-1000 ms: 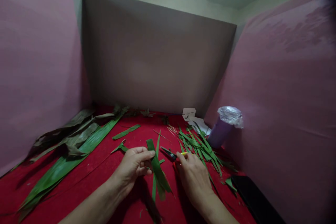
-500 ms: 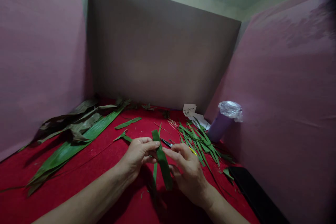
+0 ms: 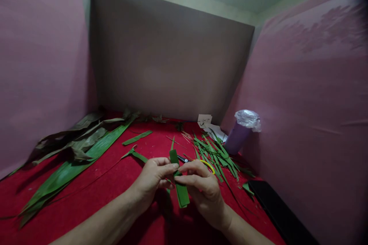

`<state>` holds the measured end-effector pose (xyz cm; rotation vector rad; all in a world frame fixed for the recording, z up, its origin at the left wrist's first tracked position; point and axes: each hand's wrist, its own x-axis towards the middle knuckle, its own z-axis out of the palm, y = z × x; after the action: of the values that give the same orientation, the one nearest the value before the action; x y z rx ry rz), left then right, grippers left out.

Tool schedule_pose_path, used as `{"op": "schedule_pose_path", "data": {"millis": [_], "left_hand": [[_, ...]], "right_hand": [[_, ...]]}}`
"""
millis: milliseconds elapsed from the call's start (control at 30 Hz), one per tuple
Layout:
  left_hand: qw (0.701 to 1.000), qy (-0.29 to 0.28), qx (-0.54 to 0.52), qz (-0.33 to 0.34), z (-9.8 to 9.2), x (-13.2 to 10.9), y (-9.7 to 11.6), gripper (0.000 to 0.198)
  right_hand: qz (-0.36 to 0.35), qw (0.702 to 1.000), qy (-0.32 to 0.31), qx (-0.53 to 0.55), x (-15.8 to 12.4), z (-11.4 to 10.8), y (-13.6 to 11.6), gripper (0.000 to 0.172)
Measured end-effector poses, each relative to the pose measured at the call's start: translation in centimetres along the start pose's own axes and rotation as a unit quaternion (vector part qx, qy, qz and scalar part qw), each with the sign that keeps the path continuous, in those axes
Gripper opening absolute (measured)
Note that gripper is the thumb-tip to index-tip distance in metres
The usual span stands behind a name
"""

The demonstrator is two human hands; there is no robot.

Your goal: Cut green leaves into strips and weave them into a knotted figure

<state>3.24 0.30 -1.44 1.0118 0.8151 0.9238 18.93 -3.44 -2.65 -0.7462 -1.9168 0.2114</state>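
Closely, left hand, right hand pinching leaf strip, note unreadable

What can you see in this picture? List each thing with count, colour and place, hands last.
leaf strip: one, green, pinched between both hands
scissors: one pair, black blades, yellow handle, on the cloth behind the hands
cut strips: many, green, piled right of centre
long leaf: one, green, left
dried leaves: several, brownish, far left
cup: one, purple, clear plastic cover, back right
paper scraps: few, white, at the back
flat slab: one, black, near right
cloth: one, red, under everything
panels: three, pink at the sides, grey behind
left hand: one, holds the strip
right hand: one, holds the strip
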Motion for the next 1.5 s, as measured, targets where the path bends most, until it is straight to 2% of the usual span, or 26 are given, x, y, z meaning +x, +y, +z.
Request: {"op": "schedule_pose_path", "data": {"millis": [200, 433, 600, 700, 800, 1200, 1500], "left_hand": [[1.0, -0.002, -0.004, 0.007, 0.1, 0.1, -0.4, 0.02], [0.999, -0.001, 0.002, 0.032, 0.2, 0.1, -0.3, 0.014], [0.998, 0.007, 0.012, 0.055, 0.3, 0.0, 0.2, 0.016], [0.998, 0.018, 0.013, 0.061, 0.3, -0.1, 0.2, 0.015], [0.998, 0.021, 0.011, 0.065, 0.3, -0.1, 0.1, 0.015], [0.997, -0.025, 0.04, 0.066, 0.5, -0.4, 0.2, 0.016], [0.996, -0.035, 0.044, 0.065, 0.7, -0.4, -0.2, 0.018]], "right_hand": [[0.046, 0.994, 0.002, 0.099, 0.1, 0.2, 0.1, 0.021], [0.18, 0.975, 0.033, 0.125, 0.1, 0.5, 0.3, 0.009], [0.229, 0.964, 0.034, 0.134, 0.2, 0.8, 0.2, 0.009], [0.243, 0.963, 0.027, 0.115, 0.2, 0.8, 0.1, 0.005], [0.247, 0.964, 0.022, 0.098, 0.3, 0.7, 0.1, 0.013], [0.281, 0.953, 0.042, 0.101, 0.0, 1.1, 1.1, 0.017], [0.299, 0.948, 0.057, 0.095, 0.1, 1.2, 1.2, 0.017]]}}
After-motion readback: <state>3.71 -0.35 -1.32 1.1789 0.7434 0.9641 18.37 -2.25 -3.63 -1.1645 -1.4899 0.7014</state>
